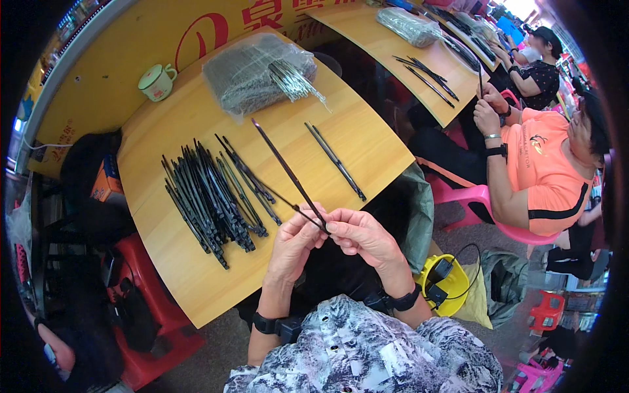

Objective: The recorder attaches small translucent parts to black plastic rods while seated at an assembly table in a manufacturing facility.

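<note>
Over the near edge of the wooden table, my left hand (pixel 296 245) and my right hand (pixel 364 237) meet at the near end of a long, glossy dark rod (pixel 283 157). Both hands pinch there, fingertips almost touching. A thinner black strip (pixel 280 196) runs off at an angle from the same spot, making a narrow V with the rod; the joint is partly hidden by my fingers. Left of my hands lies a heap of slim black rods (pixel 204 200), with a few looser ones (pixel 246 171) beside it. To the right rest a couple of dark rods (pixel 335 160).
A clear plastic bag (pixel 236 78) with a bundle of silvery wires (pixel 295 82) on it lies at the table's far side. A mug (pixel 157 82) stands far left. Rightward, a person in orange (pixel 544 164) works at another table (pixel 419 82). A yellow container (pixel 452 295) stands below right.
</note>
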A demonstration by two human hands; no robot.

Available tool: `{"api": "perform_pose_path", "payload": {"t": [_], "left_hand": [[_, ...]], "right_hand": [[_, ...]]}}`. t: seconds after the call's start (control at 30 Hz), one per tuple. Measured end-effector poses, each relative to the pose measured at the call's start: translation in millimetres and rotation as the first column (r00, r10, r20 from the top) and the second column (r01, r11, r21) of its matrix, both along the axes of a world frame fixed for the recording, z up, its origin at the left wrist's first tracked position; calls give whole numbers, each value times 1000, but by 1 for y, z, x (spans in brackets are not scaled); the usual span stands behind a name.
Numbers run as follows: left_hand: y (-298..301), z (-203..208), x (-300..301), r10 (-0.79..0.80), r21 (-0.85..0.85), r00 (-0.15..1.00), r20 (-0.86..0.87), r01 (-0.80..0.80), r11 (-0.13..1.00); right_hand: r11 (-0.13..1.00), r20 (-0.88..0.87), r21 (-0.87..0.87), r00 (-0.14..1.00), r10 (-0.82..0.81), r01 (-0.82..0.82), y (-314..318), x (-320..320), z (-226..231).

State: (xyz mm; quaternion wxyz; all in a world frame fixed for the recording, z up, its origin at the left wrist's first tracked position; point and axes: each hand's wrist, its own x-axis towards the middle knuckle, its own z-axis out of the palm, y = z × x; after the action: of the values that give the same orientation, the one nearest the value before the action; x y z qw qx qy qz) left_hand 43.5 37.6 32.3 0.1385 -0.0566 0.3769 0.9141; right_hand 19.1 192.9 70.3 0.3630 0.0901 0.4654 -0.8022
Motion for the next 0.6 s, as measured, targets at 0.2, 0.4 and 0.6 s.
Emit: {"api": "perform_pose_path", "payload": {"t": [0.2, 0.4, 0.6], "left_hand": [[2, -5, -6, 61, 52, 995, -74, -57, 997], [-1, -8, -6, 55, 218, 998, -43, -45, 975], [2, -5, -5, 26, 108, 998, -60, -19, 994]], "right_hand": [[904, -357, 392, 934, -22, 172, 5, -24, 16], [673, -728, 570, 670, 146, 472, 15, -100, 27], [707, -694, 516, 719, 15, 483, -6, -157, 10]]}}
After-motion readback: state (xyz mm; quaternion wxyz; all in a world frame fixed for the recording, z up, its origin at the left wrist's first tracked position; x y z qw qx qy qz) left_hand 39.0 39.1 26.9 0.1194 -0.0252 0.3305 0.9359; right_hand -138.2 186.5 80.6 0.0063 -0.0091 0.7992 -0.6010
